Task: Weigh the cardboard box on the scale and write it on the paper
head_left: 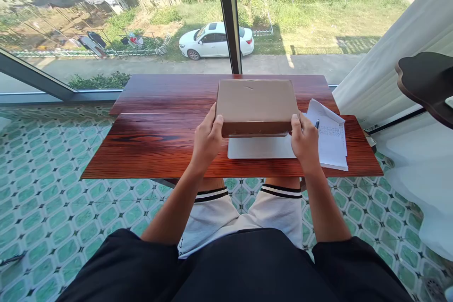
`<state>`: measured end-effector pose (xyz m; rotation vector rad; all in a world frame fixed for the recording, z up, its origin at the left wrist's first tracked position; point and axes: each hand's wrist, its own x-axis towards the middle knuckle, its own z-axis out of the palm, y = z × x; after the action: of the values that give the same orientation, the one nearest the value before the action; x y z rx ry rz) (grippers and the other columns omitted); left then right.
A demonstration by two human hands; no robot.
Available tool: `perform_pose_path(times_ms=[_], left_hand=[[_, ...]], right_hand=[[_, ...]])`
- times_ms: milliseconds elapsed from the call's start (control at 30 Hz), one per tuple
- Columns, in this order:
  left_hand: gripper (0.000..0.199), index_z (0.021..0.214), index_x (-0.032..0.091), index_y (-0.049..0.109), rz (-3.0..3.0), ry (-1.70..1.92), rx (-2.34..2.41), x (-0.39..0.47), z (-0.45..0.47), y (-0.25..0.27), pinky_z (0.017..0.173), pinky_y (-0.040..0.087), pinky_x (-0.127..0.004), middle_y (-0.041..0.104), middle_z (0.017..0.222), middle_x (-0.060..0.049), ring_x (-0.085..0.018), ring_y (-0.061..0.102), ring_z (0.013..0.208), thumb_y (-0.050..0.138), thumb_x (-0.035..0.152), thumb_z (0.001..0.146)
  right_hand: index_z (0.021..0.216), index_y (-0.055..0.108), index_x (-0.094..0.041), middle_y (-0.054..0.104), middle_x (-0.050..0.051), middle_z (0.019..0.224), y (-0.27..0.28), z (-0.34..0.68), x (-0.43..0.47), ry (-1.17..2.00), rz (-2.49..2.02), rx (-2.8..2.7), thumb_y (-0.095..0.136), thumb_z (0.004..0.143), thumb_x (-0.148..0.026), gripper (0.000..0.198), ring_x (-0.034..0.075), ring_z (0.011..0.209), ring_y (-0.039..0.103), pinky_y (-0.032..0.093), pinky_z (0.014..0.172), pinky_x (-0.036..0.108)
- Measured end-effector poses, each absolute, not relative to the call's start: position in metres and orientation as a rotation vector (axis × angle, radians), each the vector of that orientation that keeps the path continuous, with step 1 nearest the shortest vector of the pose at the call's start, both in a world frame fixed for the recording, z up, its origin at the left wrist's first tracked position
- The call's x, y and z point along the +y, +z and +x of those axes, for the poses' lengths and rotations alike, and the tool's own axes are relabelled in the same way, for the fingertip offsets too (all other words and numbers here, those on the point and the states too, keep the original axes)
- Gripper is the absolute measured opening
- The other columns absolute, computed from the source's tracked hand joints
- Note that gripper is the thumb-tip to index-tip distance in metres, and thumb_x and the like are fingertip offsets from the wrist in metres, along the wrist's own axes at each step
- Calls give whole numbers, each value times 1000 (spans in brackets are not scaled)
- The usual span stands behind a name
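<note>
The left hand (207,139) and the right hand (305,144) grasp the brown box (256,106) by its two sides, near the front edge of the wooden table (159,148). The box seems slightly lifted above a white sheet (260,147); if one grip slips, it could tilt and push the papers (331,139) and pen (317,124) toward the table's right edge.

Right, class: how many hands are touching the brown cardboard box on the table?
2. The left hand has a grip on the near left corner of the flat brown cardboard box; the right hand grips its near right corner. No other hands are in view.
</note>
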<state>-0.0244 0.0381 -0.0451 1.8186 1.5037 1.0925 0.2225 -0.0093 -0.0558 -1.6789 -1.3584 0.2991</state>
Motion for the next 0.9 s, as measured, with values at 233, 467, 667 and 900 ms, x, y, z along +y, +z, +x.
perform_pose_path(times_ms=[233,467,667,900], left_hand=[[53,142,21,58,1756,1229,1631,40,-59,-37,117,39,-36,64,142,-6,-23,57,132,40,35,95],[53,136,22,63,1719,1268,1794,34,-93,-27,111,46,-34,72,121,-4,-23,61,120,38,36,92],[50,126,17,69,1678,1360,1827,32,-116,-26,113,43,-37,71,123,-5,-20,62,108,38,32,90],[53,131,18,67,1651,1359,1961,33,-138,-28,112,43,-39,72,123,-6,-21,62,106,38,31,89]], right_hand=[[120,71,-17,71,11,104,-49,188,-2,452,-1536,-1391,35,103,-47,50,25,105,64,47,100,38],[131,67,-18,63,9,137,-48,152,5,581,-1417,-1448,35,104,-45,50,24,133,56,46,110,41],[133,66,-18,59,7,143,-52,126,10,630,-1362,-1496,37,103,-42,47,23,136,53,47,110,39],[128,66,-15,59,8,142,-55,101,16,711,-1287,-1538,40,103,-39,44,22,133,55,46,110,33]])
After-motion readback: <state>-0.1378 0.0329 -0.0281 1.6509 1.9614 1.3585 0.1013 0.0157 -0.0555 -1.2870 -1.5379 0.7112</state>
